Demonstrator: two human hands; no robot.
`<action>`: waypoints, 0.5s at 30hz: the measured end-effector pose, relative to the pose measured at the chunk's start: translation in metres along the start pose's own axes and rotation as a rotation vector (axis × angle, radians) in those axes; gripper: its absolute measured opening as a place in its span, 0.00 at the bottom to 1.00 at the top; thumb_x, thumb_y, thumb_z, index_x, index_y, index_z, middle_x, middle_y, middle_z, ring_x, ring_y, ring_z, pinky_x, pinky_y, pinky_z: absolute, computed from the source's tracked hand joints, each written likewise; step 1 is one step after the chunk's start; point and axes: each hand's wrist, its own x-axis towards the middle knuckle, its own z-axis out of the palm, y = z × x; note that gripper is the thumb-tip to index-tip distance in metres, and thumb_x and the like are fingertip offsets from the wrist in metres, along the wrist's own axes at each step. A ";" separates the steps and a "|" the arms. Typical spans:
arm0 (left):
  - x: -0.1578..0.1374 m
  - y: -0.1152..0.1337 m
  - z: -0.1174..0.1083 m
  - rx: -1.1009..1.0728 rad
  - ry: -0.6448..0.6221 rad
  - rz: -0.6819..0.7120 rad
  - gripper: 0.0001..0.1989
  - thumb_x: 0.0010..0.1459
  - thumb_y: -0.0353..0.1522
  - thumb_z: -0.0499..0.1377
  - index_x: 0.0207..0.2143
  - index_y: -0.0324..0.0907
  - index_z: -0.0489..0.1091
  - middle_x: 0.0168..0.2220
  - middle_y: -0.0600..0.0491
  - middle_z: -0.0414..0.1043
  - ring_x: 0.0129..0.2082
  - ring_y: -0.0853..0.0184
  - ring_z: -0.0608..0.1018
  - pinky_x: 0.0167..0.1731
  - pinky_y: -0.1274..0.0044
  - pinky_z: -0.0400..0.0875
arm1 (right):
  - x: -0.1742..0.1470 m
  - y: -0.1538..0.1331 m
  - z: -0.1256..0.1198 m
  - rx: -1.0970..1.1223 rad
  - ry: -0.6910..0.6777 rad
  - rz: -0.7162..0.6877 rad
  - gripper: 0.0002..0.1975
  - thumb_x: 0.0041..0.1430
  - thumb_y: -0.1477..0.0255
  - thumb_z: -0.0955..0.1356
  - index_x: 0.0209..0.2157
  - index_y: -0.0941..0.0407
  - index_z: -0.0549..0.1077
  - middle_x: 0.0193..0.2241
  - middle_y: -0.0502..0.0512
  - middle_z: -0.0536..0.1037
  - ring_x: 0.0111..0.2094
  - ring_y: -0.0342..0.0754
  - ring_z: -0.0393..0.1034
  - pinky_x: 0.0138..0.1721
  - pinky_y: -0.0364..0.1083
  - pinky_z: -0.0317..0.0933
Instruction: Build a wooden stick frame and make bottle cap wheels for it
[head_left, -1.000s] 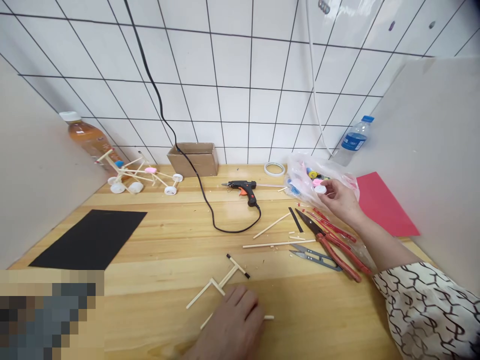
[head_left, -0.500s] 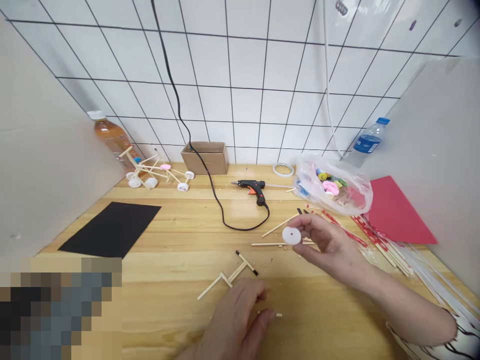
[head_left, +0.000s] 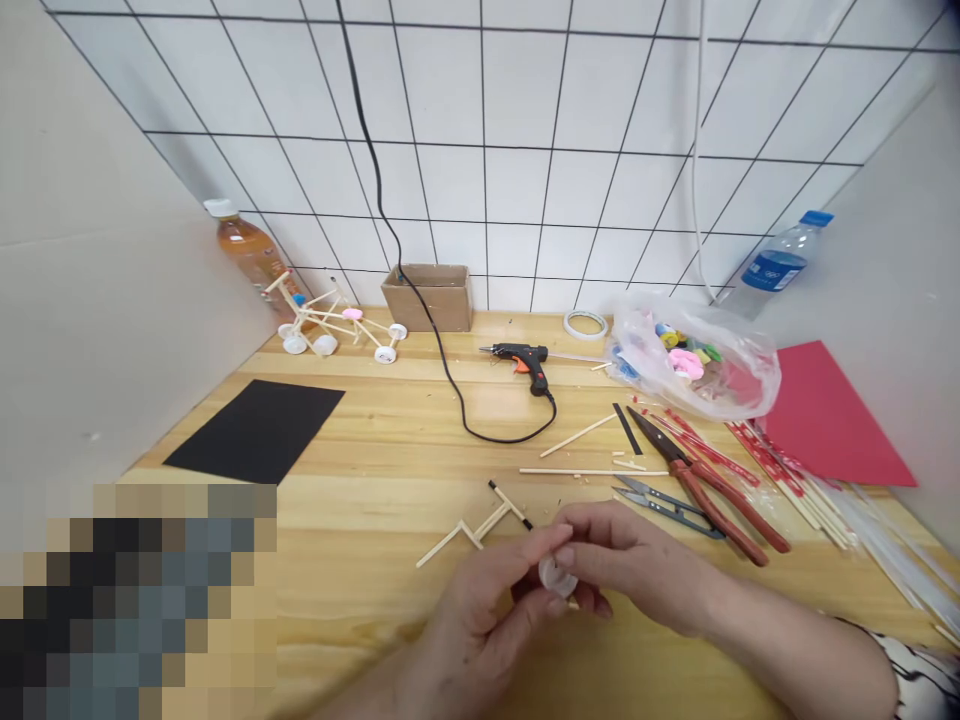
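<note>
A small round white disc [head_left: 557, 578] is pinched in front of me between both hands. My left hand [head_left: 491, 605] is closed on its left side, thumb below and fingertips above. From the right, my right hand [head_left: 637, 560] grips it too, its thumb over the upper edge. The fingers cover part of the disc. Just beyond my left hand lies a small frame of joined wooden sticks [head_left: 491, 522] with black-tipped ends, partly hidden by the hand. Thread snips [head_left: 667, 505] and red-handled pliers [head_left: 701, 490] lie beyond my right hand.
A glue gun [head_left: 517, 355] with a black cord, a cardboard box [head_left: 429, 300] and a tape roll [head_left: 585, 325] stand farther back. A stick model with white wheels [head_left: 330, 320] is back left, near black sheet [head_left: 255, 430]. Wooden sticks [head_left: 806, 490] and a plastic bag [head_left: 697, 360] lie right.
My right hand has come down and left with the white disc, meeting my left hand. The pliers and snips have come into view behind it. The view has shifted slightly.
</note>
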 end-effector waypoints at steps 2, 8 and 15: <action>0.002 0.005 0.001 -0.117 -0.016 -0.073 0.18 0.57 0.25 0.55 0.50 0.49 0.66 0.36 0.55 0.75 0.36 0.68 0.77 0.39 0.78 0.69 | 0.002 0.004 0.002 0.035 -0.016 0.024 0.16 0.52 0.60 0.68 0.29 0.60 0.69 0.22 0.48 0.69 0.20 0.36 0.60 0.19 0.37 0.54; 0.004 0.012 0.002 -0.173 -0.038 -0.309 0.11 0.53 0.37 0.61 0.37 0.41 0.71 0.31 0.53 0.74 0.32 0.68 0.73 0.36 0.79 0.67 | -0.003 -0.005 0.003 -0.169 -0.169 -0.006 0.24 0.55 0.51 0.62 0.30 0.59 0.69 0.21 0.47 0.66 0.20 0.37 0.57 0.20 0.38 0.52; -0.005 -0.002 0.004 -0.081 0.142 -0.432 0.20 0.48 0.47 0.62 0.39 0.43 0.68 0.30 0.55 0.68 0.31 0.70 0.66 0.34 0.80 0.61 | 0.004 -0.054 -0.095 -1.224 0.848 -0.076 0.15 0.64 0.67 0.54 0.40 0.58 0.68 0.38 0.56 0.73 0.40 0.47 0.66 0.42 0.45 0.59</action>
